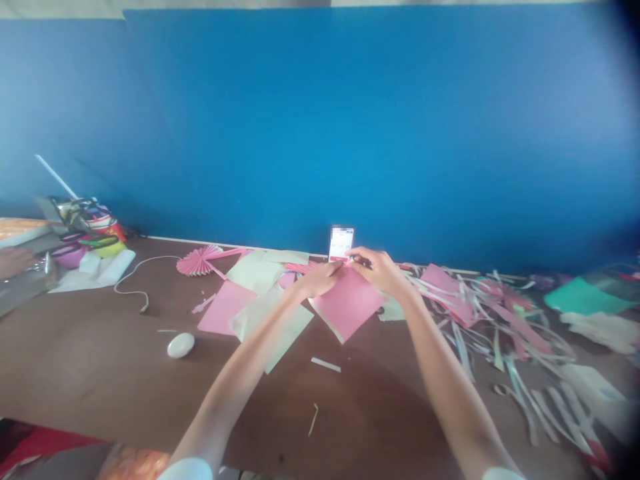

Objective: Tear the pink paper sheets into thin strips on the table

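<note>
A pink square of paper [349,307] lies in front of me at the middle of the table, one corner pointing towards me. Across its far left part reaches my left hand [321,279], its fingers closed at the paper's far edge. My right hand [379,268] is bent over the far right part, thumb and finger pinched together near the left fingertips. A small dark thing shows between its fingers, too blurred to name. Right behind the hands a phone [342,243] with a lit screen leans against the blue panel.
Pale paper sheets [277,320], another pink sheet [227,308] and a pleated pink paper fan [199,261] lie left. A white computer mouse [181,345] and white cable [131,273] are nearer. Paper strips [500,327] pile up right. Another person's hand [15,261] shows far left.
</note>
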The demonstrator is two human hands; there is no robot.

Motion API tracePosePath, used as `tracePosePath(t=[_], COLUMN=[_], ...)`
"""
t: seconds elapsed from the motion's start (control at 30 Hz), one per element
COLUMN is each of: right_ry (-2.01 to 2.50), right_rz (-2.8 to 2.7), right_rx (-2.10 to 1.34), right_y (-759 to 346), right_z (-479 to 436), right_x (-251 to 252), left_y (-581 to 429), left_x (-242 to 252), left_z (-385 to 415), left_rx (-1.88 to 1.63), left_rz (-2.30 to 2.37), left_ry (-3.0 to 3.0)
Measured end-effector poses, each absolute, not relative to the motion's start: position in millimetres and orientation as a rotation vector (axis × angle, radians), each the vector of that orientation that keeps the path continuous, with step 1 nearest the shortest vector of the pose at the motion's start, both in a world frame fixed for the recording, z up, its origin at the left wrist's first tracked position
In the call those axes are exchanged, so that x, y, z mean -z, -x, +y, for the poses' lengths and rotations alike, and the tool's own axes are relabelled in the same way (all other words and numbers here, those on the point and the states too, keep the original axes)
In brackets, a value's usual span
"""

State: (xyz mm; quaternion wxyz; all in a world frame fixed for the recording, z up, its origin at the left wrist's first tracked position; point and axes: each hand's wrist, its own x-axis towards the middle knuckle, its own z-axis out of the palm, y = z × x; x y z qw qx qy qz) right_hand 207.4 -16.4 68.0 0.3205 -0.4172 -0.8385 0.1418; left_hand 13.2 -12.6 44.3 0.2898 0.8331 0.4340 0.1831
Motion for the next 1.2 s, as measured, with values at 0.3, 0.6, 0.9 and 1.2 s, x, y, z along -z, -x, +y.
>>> tracePosePath(t=[0.3, 0.6, 0.9, 1.2], right_ry=[1.108, 1.070, 1.062, 1.086], right_rz=[-2.242, -2.240, -2.200, -2.223], right_rx=[-0.409, -0.445, -0.476, -0.480], right_y=[-209, -209, -208, -209], right_z=[-15, -15, -15, -10], right_x=[-69, -68, -67, -63], left_y=[-13, -11, -8, -7], left_x=[-40, -39, -39, -31], left_z=[-12, -6, -4, -1], left_rx=[-0.588, -0.494, -0.567, -0.377], left_rz=[1.024, 1.074, 1.005, 1.093], left_ry=[-2.231, -2.274, -2.337, -2.310])
